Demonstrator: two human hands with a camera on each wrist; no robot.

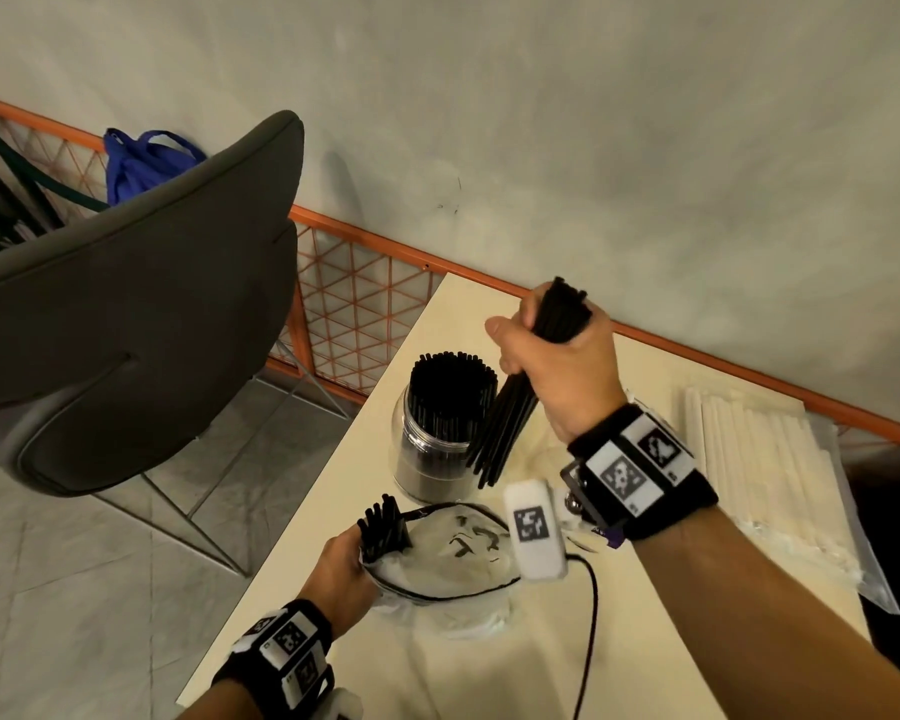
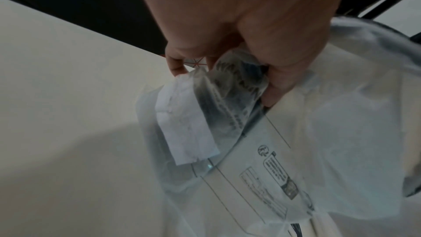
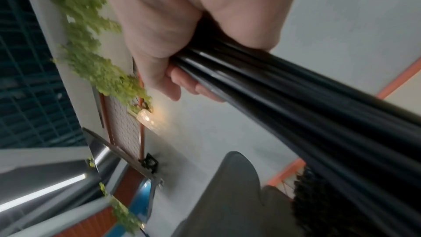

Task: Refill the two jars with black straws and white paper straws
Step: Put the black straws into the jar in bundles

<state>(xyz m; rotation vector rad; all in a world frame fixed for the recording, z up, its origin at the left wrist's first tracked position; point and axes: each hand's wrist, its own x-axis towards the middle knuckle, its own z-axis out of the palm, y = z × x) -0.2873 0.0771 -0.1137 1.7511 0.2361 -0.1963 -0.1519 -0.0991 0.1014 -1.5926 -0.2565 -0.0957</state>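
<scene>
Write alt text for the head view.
A right hand grips a bundle of black straws beside a straw-filled clear jar on a cream table. The left hand holds a plastic bag with more.

Glossy black straws [image 3: 296, 100], a clear jar [image 1: 427, 449], perhaps plastic, a filmy bag [image 2: 341, 114], a matt table [image 1: 489, 667].

I count 1 jar [image 1: 440, 439] of black straws, 2 loose black-straw bunches [image 1: 510, 413] [image 1: 383, 527], 1 plastic bag [image 1: 453, 553], 1 pack of white paper straws [image 1: 765, 470], 1 chair [image 1: 126, 304], 2 hands [image 1: 557, 366] [image 1: 341, 569].
</scene>
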